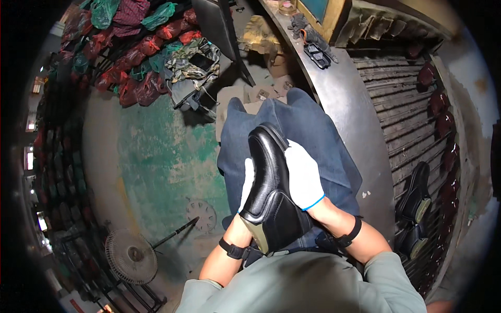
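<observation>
A black leather ankle boot [269, 169] lies over my lap, its rounded toe pointing away from me and its shaft close to my belly. A tan lining or edge shows at its near left end. My right hand [303, 176], in a white knitted glove with a blue cuff, is closed against the boot's right side. Along the left side, my left hand [247, 183] presses in a white glove too; most of its fingers are hidden behind the boot. Both hands hold the boot between them.
At my right runs a grey metal worktop [347, 104] with a black strapped item [317, 56] on it. Beyond it, a slatted rack [389, 104] carries dark shoes [416, 195]. A standing fan [131, 255] is at lower left; red bags [148, 88] and a chair with camouflage cloth [193, 65] lie ahead.
</observation>
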A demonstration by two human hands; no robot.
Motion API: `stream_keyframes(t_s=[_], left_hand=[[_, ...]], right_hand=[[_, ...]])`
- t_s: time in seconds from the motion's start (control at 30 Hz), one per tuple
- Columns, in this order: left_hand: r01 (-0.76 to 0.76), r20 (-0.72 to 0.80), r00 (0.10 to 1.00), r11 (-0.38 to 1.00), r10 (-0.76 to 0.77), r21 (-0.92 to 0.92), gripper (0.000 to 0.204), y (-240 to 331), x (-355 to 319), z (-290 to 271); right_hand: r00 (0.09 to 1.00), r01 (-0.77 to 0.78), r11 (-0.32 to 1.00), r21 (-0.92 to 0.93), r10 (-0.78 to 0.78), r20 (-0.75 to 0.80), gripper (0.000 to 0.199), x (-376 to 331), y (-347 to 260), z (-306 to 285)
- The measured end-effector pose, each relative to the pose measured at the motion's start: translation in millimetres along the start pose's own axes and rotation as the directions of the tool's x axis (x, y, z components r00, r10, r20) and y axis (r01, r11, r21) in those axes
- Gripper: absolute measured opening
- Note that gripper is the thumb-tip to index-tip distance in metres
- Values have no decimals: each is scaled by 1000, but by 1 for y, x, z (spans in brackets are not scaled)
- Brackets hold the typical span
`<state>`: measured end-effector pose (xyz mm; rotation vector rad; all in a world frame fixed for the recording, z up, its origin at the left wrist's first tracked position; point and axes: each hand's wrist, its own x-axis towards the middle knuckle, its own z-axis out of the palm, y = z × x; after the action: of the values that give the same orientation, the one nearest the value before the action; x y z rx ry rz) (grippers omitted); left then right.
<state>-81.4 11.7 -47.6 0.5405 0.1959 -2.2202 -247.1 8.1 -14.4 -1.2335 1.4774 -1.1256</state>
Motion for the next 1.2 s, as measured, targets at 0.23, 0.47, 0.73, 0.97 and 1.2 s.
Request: stream_keyframes(t_s=[0.23, 0.47, 0.73, 0.97, 1.2], left_hand=[[-298, 78, 947, 768, 310, 567, 85, -9, -22, 22], [-391, 272, 875, 254, 400, 885, 93, 33, -41, 81], [-421, 303, 858, 230, 415, 877, 49, 29, -2, 92], [-295, 185, 948, 491, 260, 820, 21, 40, 71, 85], [-376, 338, 909, 132, 244, 917, 36, 4, 100, 128]], right_hand=[[969, 97, 935, 343, -167, 182, 65, 30, -47, -27], [733, 423, 899, 114, -413, 541, 138, -27, -45, -64], [847, -256, 825, 504, -61, 529, 137, -68, -7, -108], [807, -586, 320, 745, 149, 571, 118, -64, -18, -114], [950, -311, 417, 854, 130, 283, 102, -74, -11, -160]])
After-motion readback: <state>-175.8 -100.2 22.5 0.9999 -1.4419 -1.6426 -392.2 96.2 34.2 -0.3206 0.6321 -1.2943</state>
